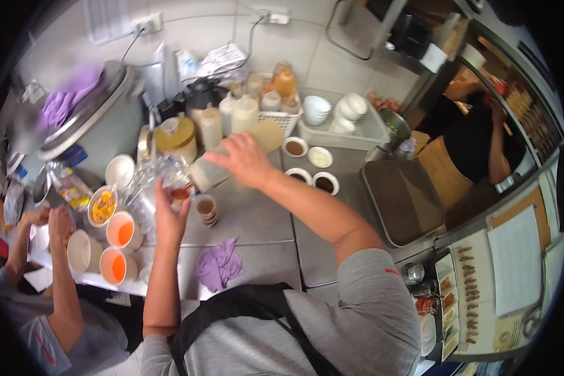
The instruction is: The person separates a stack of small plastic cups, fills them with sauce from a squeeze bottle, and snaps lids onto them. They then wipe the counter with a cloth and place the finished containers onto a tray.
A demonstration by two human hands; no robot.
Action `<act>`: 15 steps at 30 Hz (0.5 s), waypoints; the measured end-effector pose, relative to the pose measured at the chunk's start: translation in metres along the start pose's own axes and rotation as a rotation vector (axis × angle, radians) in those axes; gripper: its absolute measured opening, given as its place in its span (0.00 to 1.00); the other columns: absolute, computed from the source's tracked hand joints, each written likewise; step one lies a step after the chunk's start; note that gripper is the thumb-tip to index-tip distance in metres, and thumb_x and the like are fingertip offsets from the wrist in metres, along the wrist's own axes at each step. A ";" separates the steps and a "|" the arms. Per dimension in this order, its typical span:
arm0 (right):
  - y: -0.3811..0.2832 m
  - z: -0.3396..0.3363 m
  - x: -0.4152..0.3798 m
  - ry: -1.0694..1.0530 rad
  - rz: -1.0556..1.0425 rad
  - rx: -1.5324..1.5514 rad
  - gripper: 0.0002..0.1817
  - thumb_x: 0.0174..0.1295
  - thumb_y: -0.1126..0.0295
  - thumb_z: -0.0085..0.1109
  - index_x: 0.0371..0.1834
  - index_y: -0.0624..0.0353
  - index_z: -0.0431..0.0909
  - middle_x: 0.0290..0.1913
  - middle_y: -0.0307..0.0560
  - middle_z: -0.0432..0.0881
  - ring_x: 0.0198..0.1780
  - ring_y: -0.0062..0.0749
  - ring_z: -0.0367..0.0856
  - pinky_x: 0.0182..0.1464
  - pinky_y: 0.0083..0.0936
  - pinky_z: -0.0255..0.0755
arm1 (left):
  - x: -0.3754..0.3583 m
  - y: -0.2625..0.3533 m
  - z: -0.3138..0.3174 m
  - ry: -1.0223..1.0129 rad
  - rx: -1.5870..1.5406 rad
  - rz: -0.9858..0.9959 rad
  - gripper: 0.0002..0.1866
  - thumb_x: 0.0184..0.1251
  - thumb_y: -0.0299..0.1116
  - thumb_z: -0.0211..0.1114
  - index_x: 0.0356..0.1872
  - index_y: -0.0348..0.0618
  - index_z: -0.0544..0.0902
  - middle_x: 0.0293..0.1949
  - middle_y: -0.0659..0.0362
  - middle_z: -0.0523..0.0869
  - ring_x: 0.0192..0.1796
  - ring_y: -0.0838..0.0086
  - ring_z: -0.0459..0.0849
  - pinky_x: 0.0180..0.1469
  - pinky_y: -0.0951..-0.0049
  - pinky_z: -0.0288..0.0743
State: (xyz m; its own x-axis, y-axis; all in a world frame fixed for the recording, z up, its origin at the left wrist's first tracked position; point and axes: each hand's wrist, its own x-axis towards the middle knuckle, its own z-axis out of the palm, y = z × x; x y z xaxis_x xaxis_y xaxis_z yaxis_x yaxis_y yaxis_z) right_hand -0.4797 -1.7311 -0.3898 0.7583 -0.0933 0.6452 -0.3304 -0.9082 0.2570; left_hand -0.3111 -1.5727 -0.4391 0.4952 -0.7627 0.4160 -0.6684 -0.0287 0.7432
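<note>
My right hand (243, 160) is wrapped over a pale cylindrical container (266, 136), held tilted with its lower end toward my left hand. In my left hand (172, 210) is a small clear cup (181, 193) with reddish-brown liquid, just below that end. Whether liquid is flowing I cannot make out. Beside the cup, a small stack of clear cups (207, 210) with brown contents stands on the steel counter (257, 219). Clear plastic cups or lids (149, 182) lie piled behind my left hand. A crumpled purple cloth (220, 264) lies nearer my body.
Left, a co-worker's hands (57, 225) work near bowls of orange liquid (124, 233) and a bowl of yellow-orange pieces (103, 205). Small sauce bowls (324, 183) stand right of centre, beside a dark tray (402, 203). Squeeze bottles (244, 113) and a white basket (373, 125) line the back.
</note>
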 end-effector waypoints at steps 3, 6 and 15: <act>0.003 -0.006 0.008 -0.087 -0.021 -0.025 0.23 0.48 0.71 0.47 0.50 0.38 0.70 0.36 0.45 0.71 0.45 0.40 0.69 0.49 0.39 0.61 | 0.005 0.005 0.005 -0.006 -0.085 -0.001 0.39 0.47 0.26 0.66 0.61 0.43 0.53 0.44 0.46 0.75 0.48 0.57 0.75 0.50 0.65 0.69; 0.006 -0.012 0.009 -0.110 0.009 -0.050 0.26 0.44 0.75 0.51 0.51 0.40 0.69 0.41 0.48 0.71 0.48 0.42 0.68 0.53 0.41 0.59 | 0.011 0.004 0.011 0.049 -0.099 0.065 0.39 0.46 0.27 0.68 0.59 0.41 0.54 0.44 0.48 0.75 0.47 0.62 0.76 0.49 0.68 0.70; 0.006 -0.017 0.006 -0.160 0.093 0.019 0.38 0.32 0.80 0.60 0.54 0.40 0.66 0.45 0.48 0.69 0.51 0.41 0.66 0.56 0.41 0.56 | 0.016 0.013 0.009 -0.012 -0.092 -0.024 0.39 0.44 0.31 0.68 0.58 0.40 0.55 0.45 0.43 0.74 0.48 0.52 0.74 0.47 0.62 0.69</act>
State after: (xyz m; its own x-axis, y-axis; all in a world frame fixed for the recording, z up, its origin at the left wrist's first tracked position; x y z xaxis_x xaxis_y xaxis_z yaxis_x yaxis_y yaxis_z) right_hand -0.4869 -1.7304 -0.3724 0.8055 -0.2396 0.5421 -0.3936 -0.9000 0.1871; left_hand -0.3169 -1.5913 -0.4275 0.5034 -0.7702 0.3917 -0.6025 0.0120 0.7980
